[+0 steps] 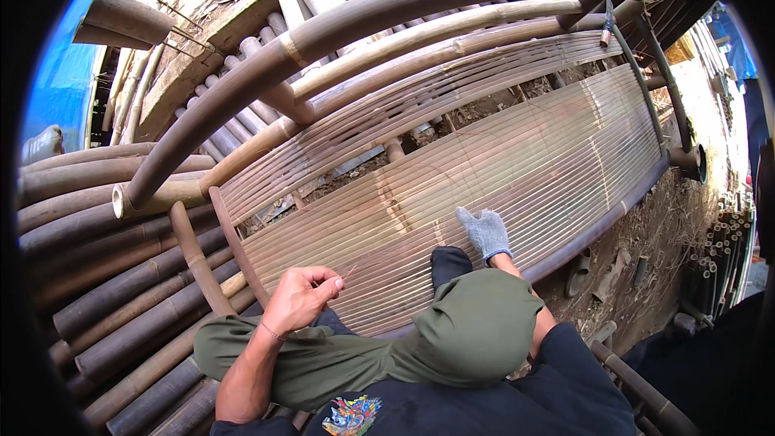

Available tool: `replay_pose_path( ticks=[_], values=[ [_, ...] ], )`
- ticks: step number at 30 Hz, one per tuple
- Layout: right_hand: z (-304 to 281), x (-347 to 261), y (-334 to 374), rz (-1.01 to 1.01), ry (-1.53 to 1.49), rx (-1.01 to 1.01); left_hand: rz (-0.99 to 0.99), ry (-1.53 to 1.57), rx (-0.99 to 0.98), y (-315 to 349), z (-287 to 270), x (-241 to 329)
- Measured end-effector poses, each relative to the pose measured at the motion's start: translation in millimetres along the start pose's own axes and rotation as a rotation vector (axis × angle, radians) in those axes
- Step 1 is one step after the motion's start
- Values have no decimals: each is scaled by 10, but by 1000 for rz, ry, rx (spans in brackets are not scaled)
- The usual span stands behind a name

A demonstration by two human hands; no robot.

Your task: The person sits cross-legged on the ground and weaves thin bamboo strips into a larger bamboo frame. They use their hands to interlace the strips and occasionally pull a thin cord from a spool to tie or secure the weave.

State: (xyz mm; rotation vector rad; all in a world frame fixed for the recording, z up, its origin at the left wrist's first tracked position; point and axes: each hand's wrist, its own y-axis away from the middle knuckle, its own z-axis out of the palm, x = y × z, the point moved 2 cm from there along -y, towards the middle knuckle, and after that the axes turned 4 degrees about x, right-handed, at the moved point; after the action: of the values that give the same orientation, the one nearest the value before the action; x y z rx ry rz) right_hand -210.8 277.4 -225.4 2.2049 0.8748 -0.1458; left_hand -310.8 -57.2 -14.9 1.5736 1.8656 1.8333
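Observation:
My left hand [297, 300] is bare, with a thin cord at the wrist. Its thumb and forefinger are pinched on a fine, pale strand [349, 272], too small to make out well. My right hand [487, 233], in a grey knit glove, lies on the bamboo slats [525, 169] with its thumb apart from the fingers, and I see nothing in it. The slats form the seat of a long bamboo bench, on which I sit with a knee raised in olive trousers [480, 327]. A dark-socked foot [450, 265] rests on the slats between my hands.
A thick curved bamboo pole [420, 2] arches along the bench's far side. A knife [607, 24] stands at the far right end. Dark bamboo poles [121, 274] are stacked at left. Gaps between slats show debris beneath. Dirt ground [638, 242] and cut bamboo lie at right.

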Motion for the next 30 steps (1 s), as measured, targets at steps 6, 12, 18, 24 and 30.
replay_pose_path(
  ticks=[6,12,18,24,30],
  values=[
    [65,37,-216,75,-1011,85,23,11,-1,-187,212,245],
    [-1002,-334,265,-245,-1973,-567,198,45,43,-283,349,930],
    [-1508,-1055,678,-500,-1833,-696,246,-18,45,-156,286,1482],
    [-1730,-1796,870,-627,-851,-747,274,-156,122,17,39,1616],
    [-1845,-2063,1026,-843,-535,-496,475,-313,156,133,-13,1636]
  ],
)
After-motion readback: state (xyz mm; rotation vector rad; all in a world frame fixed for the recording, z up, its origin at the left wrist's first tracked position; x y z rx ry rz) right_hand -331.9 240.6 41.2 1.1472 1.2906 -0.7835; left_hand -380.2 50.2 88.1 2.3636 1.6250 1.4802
